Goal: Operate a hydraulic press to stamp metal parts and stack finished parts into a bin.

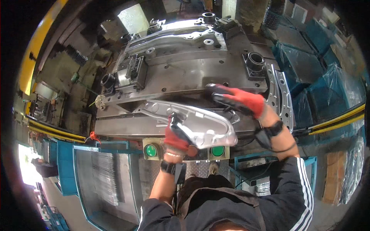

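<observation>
A pressed sheet-metal part (214, 125), silvery and long with a broad rounded right end, is held tilted over the near edge of the steel die (185, 73). My left hand (178, 135), in a red and black glove, is closed on its lower edge, with the thumb over the face. Above the part's right end, my right hand (241, 101) in a matching glove reaches leftward with fingers stretched out and nothing in them. A second formed metal part (173, 38) lies on the raised far portion of the die.
Dark guide bushings (255, 61) stand up at the die's corners. Long perforated metal strips (279, 94) lie at its right edge. Green push buttons (151, 150) sit on a control box before me. A blue-framed bin (129, 184) with stacked metal parts is at lower left. Yellow bars (339, 119) flank the press.
</observation>
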Demonstrator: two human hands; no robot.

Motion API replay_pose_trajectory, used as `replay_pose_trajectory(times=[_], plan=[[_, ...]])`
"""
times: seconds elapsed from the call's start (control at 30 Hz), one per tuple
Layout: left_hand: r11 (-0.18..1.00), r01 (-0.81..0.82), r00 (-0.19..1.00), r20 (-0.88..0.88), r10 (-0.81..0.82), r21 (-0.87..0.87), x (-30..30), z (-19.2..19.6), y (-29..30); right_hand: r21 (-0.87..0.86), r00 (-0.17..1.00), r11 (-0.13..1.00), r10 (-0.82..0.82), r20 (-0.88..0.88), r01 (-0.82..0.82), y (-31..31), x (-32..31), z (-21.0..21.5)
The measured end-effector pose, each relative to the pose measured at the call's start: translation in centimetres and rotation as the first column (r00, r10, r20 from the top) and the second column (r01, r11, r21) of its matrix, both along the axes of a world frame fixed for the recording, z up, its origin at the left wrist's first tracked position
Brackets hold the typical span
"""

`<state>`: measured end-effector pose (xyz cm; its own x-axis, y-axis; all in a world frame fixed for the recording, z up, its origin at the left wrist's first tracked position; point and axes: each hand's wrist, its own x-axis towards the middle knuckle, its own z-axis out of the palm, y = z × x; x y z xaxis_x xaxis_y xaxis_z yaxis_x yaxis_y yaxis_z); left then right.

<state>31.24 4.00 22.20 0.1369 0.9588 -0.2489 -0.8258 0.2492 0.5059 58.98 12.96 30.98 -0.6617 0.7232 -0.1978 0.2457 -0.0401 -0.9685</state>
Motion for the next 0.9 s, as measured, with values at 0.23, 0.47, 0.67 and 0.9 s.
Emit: replay_pose_trajectory(times=[0.23, 0.47, 0.67, 0.9], plan=[[0.952, 0.286, 0.958, -0.001, -0.287, -0.106, 4.4, -1.5, 5.1, 0.741, 0.591, 0.634, -0.518, 0.619, -0.221, -6.5, -0.6, -5.9], [0.954, 0.240, 0.926, -0.253, -0.281, -0.182, 2.3, -3.6, 3.5, 0.775, 0.529, 0.586, -0.592, 0.608, -0.236, -7.0, -1.8, -8.3], [0.978, -0.023, 0.983, -0.181, -0.016, -0.209, -1.3, -7.2, -0.3, 0.820, 0.617, 0.543, -0.587, 0.524, -0.180, -7.0, -3.2, -4.8], [0.988, -0.036, 0.879, -0.475, -0.041, -0.151, -4.1, -10.8, -3.0, 0.736, 0.723, 0.538, -0.299, 0.622, -0.411, -2.9, -13.1, -4.2]])
